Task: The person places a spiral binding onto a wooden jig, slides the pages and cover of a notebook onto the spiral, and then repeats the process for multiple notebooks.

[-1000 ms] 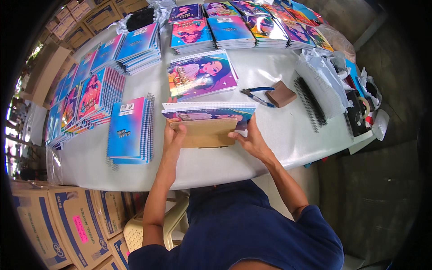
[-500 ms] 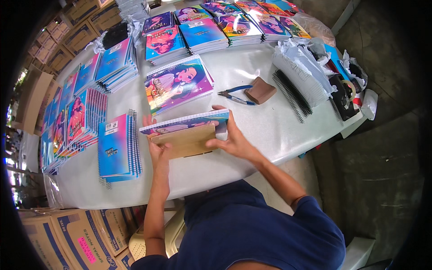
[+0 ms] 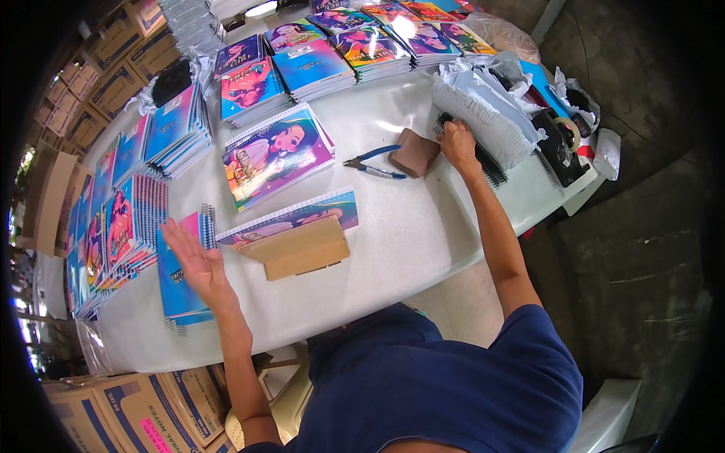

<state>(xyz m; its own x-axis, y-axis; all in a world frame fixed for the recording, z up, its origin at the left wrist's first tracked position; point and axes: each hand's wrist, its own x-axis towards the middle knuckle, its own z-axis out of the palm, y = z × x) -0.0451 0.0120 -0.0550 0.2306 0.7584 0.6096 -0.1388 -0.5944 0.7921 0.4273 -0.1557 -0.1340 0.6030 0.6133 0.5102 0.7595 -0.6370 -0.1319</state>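
We see a loose notebook [image 3: 321, 214] near the middle of the tabletop [image 3: 408, 241], standing up next to a bent piece of brown cardboard [image 3: 306, 251]. Its cover is shiny purple, pink and blue, with a cartoon on it, and tiny holes run along its white top edge. Our left hand [image 3: 198, 264] is up above some blue and pink notebooks [image 3: 177, 293], wide, with its fingers spread and nothing in it. Our right hand [image 3: 458, 145] is curled up narrow at the black wire coils [image 3: 495, 172]. We cannot tell if it has hold of one.

The cardboard hides the bottom of the loose notebook. Our left hand and arm cover part of the blue and pink notebooks. Torn white paper [image 3: 483, 113] hides some of the coils.

The tabletop is pale grey and shiny. Blue-handled pliers [image 3: 381, 151] lie just beside a brown block [image 3: 414, 153], and stacks of bright notebooks [image 3: 313, 69] sit at the far side. Brown boxes [image 3: 140, 408] are piled below on our left, near a cream chair [image 3: 291, 411].
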